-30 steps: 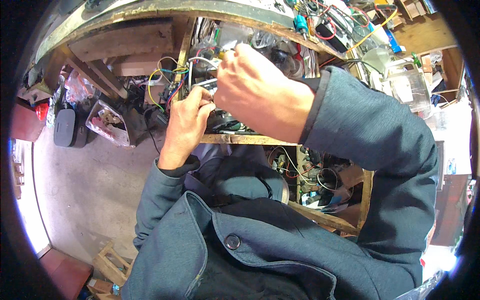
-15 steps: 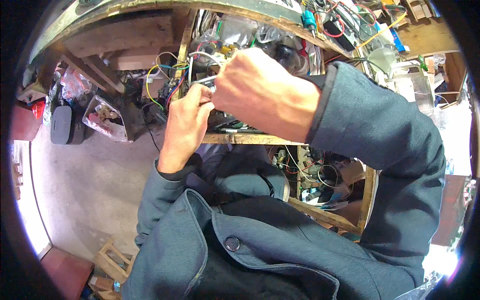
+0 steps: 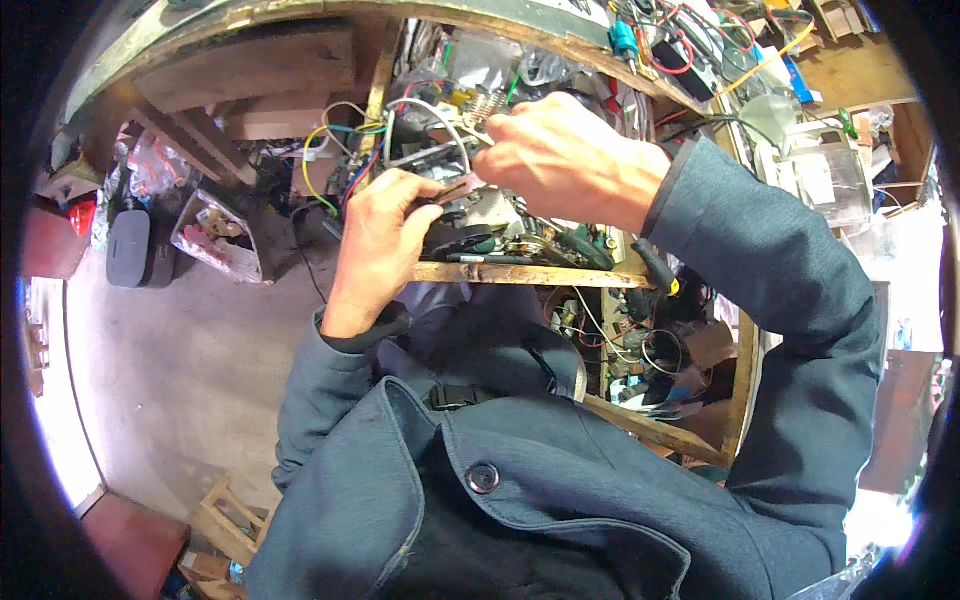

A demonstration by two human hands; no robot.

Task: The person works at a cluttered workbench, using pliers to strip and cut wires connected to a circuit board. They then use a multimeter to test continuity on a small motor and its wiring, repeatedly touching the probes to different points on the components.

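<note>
Between the thumb and fingers of my left hand (image 3: 378, 235) is a small, thin, dark piece (image 3: 455, 190) whose exact kind I cannot make out. My right hand (image 3: 565, 155) is closed, back upward, with its fingertips close to the far end of that piece. Whatever those right fingers grip is hidden behind the knuckles. Both hands are over an open wooden drawer crammed with tools, wires and parts. A white cable (image 3: 463, 140) arches up just beyond the fingers. Black-handled tools (image 3: 580, 250) lie along the drawer's near side.
The drawer's wooden front edge (image 3: 530, 274) runs close to my body. A teal tool (image 3: 624, 42) and tangled leads lie on the bench top. Lower right, a wooden compartment holds cables (image 3: 655, 350). A box of scraps (image 3: 215, 240) and a dark case (image 3: 128, 248) stand on the floor.
My right hand has moved a little right, away from my left. The small piece and more of the drawer's contents now show between them. My left hand stays nearly in place.
</note>
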